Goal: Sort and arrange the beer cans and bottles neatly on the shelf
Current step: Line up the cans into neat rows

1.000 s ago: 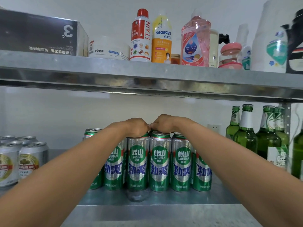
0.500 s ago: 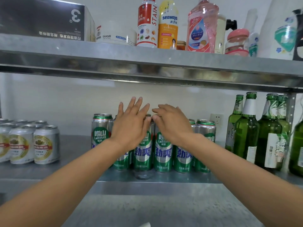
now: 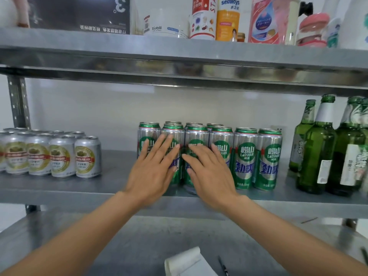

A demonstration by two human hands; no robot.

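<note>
Head view: three groups stand on the middle shelf [image 3: 111, 188]. Short silver beer cans [image 3: 59, 158] sit in a tight block at the left. Tall green Laoshan cans [image 3: 246, 158] occupy the centre, in a front row with further cans behind. Green glass beer bottles [image 3: 318, 154] stand upright at the right, partly cut off by the frame edge. The groups are well apart from one another, each of one kind. Left hand [image 3: 151, 174] and right hand [image 3: 211, 174] are side by side before the left half of the green row, fingers straight and spread, grasping nothing. Palms face the can fronts, though motion blur prevents confirming contact. Assessment: sorting by type appears complete, and the green row's labels face forward in line. Work left, at most, looks to be squaring this block flush; the rear cans and the far bottles cannot be checked fully. Upper shelf [image 3: 179, 54] carries household cleaning bottles, outside the task. Paper [image 3: 185, 261] and a pen [image 3: 223, 265] lie on the lower surface [image 3: 129, 246].
</note>
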